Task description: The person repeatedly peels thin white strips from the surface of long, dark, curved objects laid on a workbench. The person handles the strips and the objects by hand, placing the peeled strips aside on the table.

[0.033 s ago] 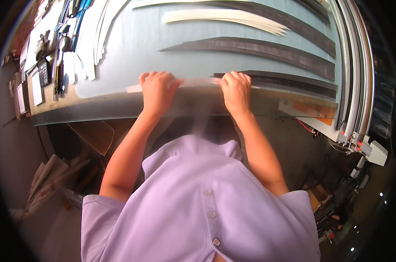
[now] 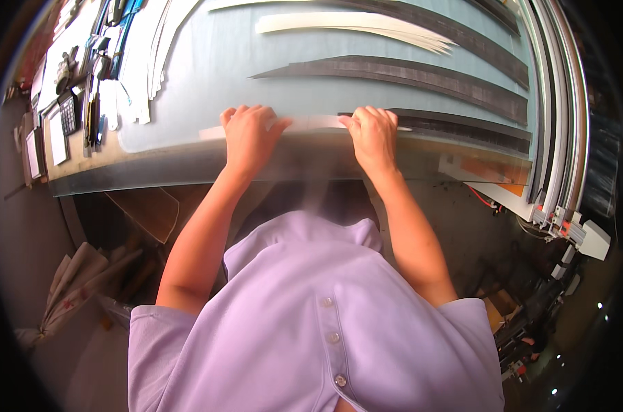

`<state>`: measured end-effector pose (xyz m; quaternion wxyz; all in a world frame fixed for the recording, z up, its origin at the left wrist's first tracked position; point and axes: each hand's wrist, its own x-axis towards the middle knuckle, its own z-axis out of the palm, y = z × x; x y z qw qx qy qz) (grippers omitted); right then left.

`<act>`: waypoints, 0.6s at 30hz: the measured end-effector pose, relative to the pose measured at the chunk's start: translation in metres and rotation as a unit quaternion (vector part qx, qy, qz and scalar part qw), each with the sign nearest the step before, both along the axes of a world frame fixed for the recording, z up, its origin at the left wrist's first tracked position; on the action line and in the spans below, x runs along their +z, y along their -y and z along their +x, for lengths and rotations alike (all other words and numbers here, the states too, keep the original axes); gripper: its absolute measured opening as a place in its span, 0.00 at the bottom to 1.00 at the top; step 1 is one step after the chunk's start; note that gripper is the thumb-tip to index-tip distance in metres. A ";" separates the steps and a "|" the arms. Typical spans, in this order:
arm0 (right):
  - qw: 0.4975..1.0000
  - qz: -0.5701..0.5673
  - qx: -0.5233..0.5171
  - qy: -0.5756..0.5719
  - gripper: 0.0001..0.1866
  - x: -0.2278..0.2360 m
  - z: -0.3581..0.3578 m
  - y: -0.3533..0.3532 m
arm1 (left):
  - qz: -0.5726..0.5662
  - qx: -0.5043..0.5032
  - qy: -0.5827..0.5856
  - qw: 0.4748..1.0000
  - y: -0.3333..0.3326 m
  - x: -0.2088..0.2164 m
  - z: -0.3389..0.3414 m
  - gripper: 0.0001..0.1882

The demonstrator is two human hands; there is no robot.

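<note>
Hands: our left hand (image 2: 248,141) and right hand (image 2: 372,137) curl over the pale strip (image 2: 315,123); pinching or pressing, we cannot tell.
Pale strip: along the bench's (image 2: 188,96) near edge; we judge it light, thin, bendy, best held towards both ends.
Nearest dark strips (image 2: 462,132): beside our right hand, crowding that end.
Farther: white strips (image 2: 346,26).

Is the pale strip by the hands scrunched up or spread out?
Spread out: the pale strip runs lengthwise from beyond the left hand to the right hand; no crumpling shows, though it is blurry.
</note>
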<state>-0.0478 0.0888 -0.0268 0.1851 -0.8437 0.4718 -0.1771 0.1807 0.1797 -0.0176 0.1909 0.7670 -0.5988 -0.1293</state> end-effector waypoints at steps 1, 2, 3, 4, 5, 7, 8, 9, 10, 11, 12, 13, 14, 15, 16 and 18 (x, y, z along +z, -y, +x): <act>1.000 0.006 -0.009 -0.005 0.19 -0.003 0.001 0.008 | 0.050 0.008 -0.025 0.998 0.011 0.002 0.001 0.16; 1.000 0.011 -0.016 -0.010 0.21 -0.006 0.001 0.015 | 0.100 0.018 -0.050 0.994 0.019 0.004 0.001 0.17; 0.998 0.040 -0.022 -0.047 0.24 -0.001 0.002 0.021 | 0.150 0.028 -0.075 0.985 0.025 0.004 0.000 0.19; 0.997 0.054 -0.027 -0.057 0.26 0.005 0.004 0.026 | 0.153 0.029 -0.073 0.985 0.030 0.001 -0.001 0.20; 0.994 0.072 -0.039 -0.075 0.27 0.010 0.006 0.029 | 0.157 0.029 -0.072 0.985 0.034 -0.002 -0.002 0.20; 0.987 0.104 -0.058 -0.108 0.28 0.016 0.008 0.033 | 0.153 0.039 -0.073 0.985 0.039 -0.007 -0.007 0.26; 0.983 0.119 -0.065 -0.123 0.28 0.017 0.008 0.034 | 0.167 0.041 -0.065 0.983 0.041 -0.007 -0.009 0.26; 0.979 0.134 -0.072 -0.138 0.28 0.017 0.008 0.033 | 0.181 0.043 -0.056 0.981 0.044 -0.007 -0.011 0.27; 0.979 0.128 -0.074 -0.144 0.28 0.015 0.008 0.031 | 0.194 0.044 -0.048 0.979 0.046 -0.007 -0.011 0.28; 0.979 0.120 -0.076 -0.148 0.28 0.012 0.008 0.029 | 0.197 0.045 -0.046 0.978 0.048 -0.009 -0.010 0.29; 0.979 0.112 -0.078 -0.152 0.28 0.010 0.007 0.028 | 0.200 0.046 -0.043 0.978 0.049 -0.011 -0.009 0.30; 0.981 0.096 -0.076 -0.147 0.28 0.007 0.006 0.026 | 0.202 0.047 -0.041 0.977 0.050 -0.012 -0.009 0.31; 0.984 0.081 -0.076 -0.141 0.28 0.003 0.005 0.025 | 0.204 0.047 -0.035 0.977 0.051 -0.012 -0.009 0.31; 0.986 0.064 -0.075 -0.135 0.28 0.000 0.005 0.025 | 0.205 0.046 -0.029 0.977 0.053 -0.012 -0.008 0.31; 0.985 0.072 -0.076 -0.135 0.28 -0.001 0.005 0.025 | 0.207 0.046 -0.023 0.977 0.053 -0.012 -0.009 0.31; 0.984 0.086 -0.076 -0.136 0.27 -0.002 0.007 0.026 | 0.216 0.049 -0.028 0.975 0.054 -0.009 -0.010 0.31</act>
